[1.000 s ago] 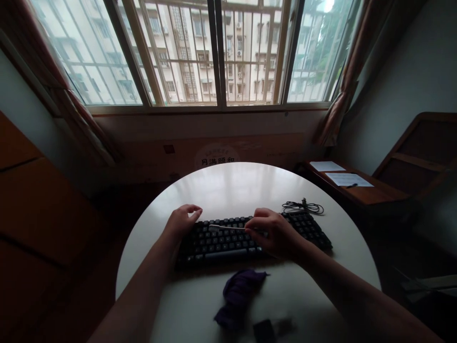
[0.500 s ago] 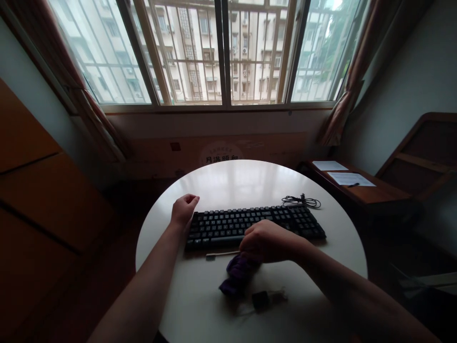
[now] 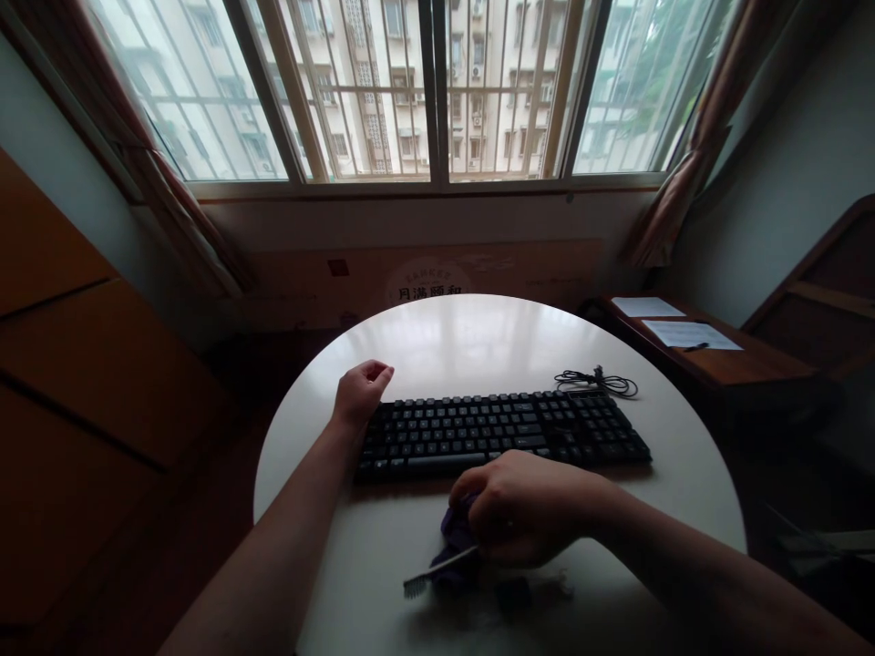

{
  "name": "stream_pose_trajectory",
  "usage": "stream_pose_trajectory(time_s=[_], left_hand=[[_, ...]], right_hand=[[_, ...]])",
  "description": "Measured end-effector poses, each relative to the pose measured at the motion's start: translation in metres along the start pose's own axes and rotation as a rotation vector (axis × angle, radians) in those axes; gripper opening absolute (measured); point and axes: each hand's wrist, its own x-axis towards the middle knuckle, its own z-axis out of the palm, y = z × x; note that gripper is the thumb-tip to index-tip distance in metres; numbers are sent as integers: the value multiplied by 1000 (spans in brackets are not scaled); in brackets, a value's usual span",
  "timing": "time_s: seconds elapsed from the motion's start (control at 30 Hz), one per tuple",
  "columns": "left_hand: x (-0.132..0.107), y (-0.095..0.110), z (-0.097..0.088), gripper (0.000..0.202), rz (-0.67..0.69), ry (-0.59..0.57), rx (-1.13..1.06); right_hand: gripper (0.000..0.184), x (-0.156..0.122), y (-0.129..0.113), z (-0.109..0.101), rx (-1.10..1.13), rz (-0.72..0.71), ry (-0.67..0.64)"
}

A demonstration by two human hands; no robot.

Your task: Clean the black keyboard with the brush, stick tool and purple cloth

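Note:
A black full-size keyboard (image 3: pixel 471 433) lies across the round white table. At its far left corner rests my left hand (image 3: pixel 361 390), fingers curled in and thumb against the index finger; nothing shows in it. My right hand (image 3: pixel 512 510) is closed around the handle of a toothbrush (image 3: pixel 437 572), whose dark bristles point down at lower left. Beneath and beside the right hand lies a crumpled purple cloth (image 3: pixel 457 528), partly covered by hand and brush. Close to that hand, a small dark blurred object (image 3: pixel 514 594) with a pale part sits on the table.
The keyboard's coiled cable (image 3: pixel 598 383) lies behind its right end. The round table (image 3: pixel 465 337) stands before a barred window. To the right, a wooden side table (image 3: pixel 758 360) bears paper sheets (image 3: pixel 690 334) and a pen (image 3: pixel 697 347). An orange-brown cabinet (image 3: pixel 82 392) stands left.
My right hand has come nearer to me with the toothbrush, away from the keyboard's front edge and over the cloth. My left hand stays at the keyboard's corner. The view has shifted slightly.

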Motion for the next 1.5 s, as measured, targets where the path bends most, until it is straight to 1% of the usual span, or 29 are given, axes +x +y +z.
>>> stream_pose_trajectory(time_s=[0.2, 0.3, 0.37, 0.4, 0.47, 0.53, 0.6, 0.63, 0.67, 0.7, 0.73, 0.77, 0.8, 0.83, 0.87, 0.9, 0.93, 1.0, 1.07, 1.13, 1.23, 1.33, 1.4, 1.43, 1.5], left_hand=[[-1, -1, 1, 36, -1, -3, -9], [-3, 1, 0, 36, 5, 10, 1], [-5, 3, -1, 35, 11, 22, 9], [-5, 5, -2, 34, 15, 32, 13], [-8, 11, -6, 33, 45, 72, 27], [-12, 22, -12, 32, 110, 130, 53], [-20, 38, -18, 32, 209, 159, 65], [-25, 49, -20, 32, 267, 139, 55], [-32, 60, -21, 33, 332, 93, 31], [-40, 72, -21, 33, 399, 17, -3], [-49, 84, -19, 31, 466, -90, -46], [-57, 94, -16, 32, 532, -209, -78], [-65, 103, -12, 38, 585, -301, -86], [-73, 110, -6, 44, 631, -361, -83], [-78, 115, -1, 49, 659, -395, -84], [-83, 118, 4, 48, 667, -407, -98], [-85, 119, 9, 42, 662, -406, -112], [-87, 117, 14, 25, 636, -396, -127], [-86, 114, 14, 11, 631, -387, -104], [-83, 113, 10, 4, 643, -356, -91], [-76, 110, 3, 6, 626, -240, -175], [-66, 104, -5, 14, 528, -108, -369], [-61, 100, -8, 20, 409, -90, -514], [-60, 100, -10, 21, 347, -101, -572], [-59, 101, -11, 17, 238, -135, -647]], right_hand=[[8, 4, 6, 9, -54, 30, -1], [8, 4, 8, 7, -6, 43, 70], [10, 3, 9, 1, 68, 59, 194], [11, 2, 11, -1, 103, 62, 283], [14, 0, 15, -6, 161, 65, 502], [17, -2, 22, -7, 222, 89, 706], [20, -2, 28, -6, 286, 150, 858], [21, -2, 31, -6, 314, 185, 911], [23, -2, 34, -5, 339, 215, 954], [25, -1, 35, -3, 363, 237, 993], [26, 0, 36, -2, 390, 250, 1020], [27, 0, 36, -2, 421, 252, 1038], [27, 1, 36, -1, 453, 243, 1047], [26, 2, 35, 0, 485, 225, 1045], [26, 3, 34, 1, 512, 203, 1034], [26, 4, 32, 2, 535, 180, 1014], [26, 5, 30, 3, 561, 159, 985], [26, 7, 27, 5, 618, 129, 916], [26, 8, 24, 6, 675, 111, 848], [25, 8, 23, 6, 712, 97, 820], [22, 6, 22, 4, 658, 110, 882], [21, 2, 24, -1, 420, 190, 978], [21, 0, 27, -3, 277, 279, 995], [21, 0, 30, -3, 242, 326, 988], [23, -1, 35, -3, 240, 403, 959]])
